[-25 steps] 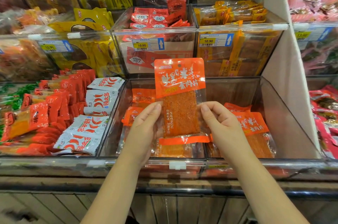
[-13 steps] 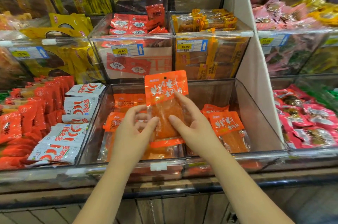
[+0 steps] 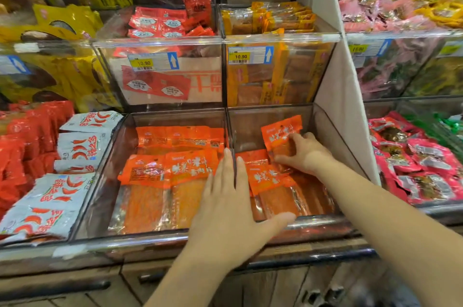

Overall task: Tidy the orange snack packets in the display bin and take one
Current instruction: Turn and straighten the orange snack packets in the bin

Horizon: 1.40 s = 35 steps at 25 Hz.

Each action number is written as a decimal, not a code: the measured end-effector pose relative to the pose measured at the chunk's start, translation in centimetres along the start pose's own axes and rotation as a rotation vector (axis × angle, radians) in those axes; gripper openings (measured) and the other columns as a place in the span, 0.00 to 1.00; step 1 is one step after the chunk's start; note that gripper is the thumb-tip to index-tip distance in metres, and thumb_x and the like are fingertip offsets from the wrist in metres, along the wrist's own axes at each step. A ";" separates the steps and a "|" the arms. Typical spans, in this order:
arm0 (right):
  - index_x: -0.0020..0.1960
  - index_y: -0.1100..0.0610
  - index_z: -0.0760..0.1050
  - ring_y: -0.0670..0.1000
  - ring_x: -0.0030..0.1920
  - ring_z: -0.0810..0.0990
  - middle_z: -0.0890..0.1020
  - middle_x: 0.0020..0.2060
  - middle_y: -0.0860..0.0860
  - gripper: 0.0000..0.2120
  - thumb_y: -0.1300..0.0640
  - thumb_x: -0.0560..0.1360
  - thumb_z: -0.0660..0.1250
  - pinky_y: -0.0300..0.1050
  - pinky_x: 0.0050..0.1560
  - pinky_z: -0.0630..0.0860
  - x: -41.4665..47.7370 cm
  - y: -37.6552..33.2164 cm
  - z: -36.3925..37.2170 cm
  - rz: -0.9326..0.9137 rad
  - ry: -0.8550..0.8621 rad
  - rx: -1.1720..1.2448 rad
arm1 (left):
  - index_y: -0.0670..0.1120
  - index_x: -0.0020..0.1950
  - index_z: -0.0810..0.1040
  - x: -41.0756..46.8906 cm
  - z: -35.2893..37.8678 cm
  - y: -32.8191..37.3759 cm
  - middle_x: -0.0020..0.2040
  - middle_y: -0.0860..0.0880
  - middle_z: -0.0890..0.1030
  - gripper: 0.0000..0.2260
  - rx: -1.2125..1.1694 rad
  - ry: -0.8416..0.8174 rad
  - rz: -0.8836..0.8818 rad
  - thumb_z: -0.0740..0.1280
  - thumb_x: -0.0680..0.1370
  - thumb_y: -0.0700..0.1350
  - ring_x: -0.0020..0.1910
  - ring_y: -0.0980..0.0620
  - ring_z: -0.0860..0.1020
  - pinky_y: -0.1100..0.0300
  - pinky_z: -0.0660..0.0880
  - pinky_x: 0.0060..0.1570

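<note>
My right hand [image 3: 304, 153] is now holding the orange packet [image 3: 281, 132] down in the bin [image 3: 328, 126] (right side), not up high; my left hand [image 3: 230, 209] is letting go, lying flat and open

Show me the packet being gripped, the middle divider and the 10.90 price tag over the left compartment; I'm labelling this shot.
Gripped packet [image 3: 280, 131], head view, its orange top.
Divider [image 3: 228, 128], head view, upper edge.
Price tag [image 3: 143, 63], head view, yellow part.

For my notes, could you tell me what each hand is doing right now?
Left hand: open, flat, holding nothing.
Right hand: closed on an orange packet.
</note>
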State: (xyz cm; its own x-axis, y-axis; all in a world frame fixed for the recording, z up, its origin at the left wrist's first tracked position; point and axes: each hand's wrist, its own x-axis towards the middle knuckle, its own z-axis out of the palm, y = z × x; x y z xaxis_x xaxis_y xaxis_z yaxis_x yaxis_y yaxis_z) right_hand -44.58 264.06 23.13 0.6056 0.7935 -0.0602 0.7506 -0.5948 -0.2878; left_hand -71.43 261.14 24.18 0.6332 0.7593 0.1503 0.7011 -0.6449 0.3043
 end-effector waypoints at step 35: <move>0.82 0.63 0.39 0.58 0.75 0.68 0.44 0.82 0.59 0.41 0.43 0.84 0.57 0.50 0.65 0.76 -13.2 -15.3 4.7 -0.275 0.259 0.072 | 0.42 0.76 0.65 3.4 -9.7 -12.2 0.71 0.44 0.75 0.46 0.404 -0.392 -0.513 0.71 0.70 0.71 0.67 0.42 0.76 0.48 0.75 0.65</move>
State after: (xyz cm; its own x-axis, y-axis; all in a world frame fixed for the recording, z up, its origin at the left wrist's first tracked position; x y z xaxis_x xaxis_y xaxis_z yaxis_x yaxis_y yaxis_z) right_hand -65.30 263.26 23.86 0.4374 0.8579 0.2695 0.8796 -0.3459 -0.3265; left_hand -80.96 272.44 30.15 0.2133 0.9345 -0.2851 0.9567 -0.2590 -0.1331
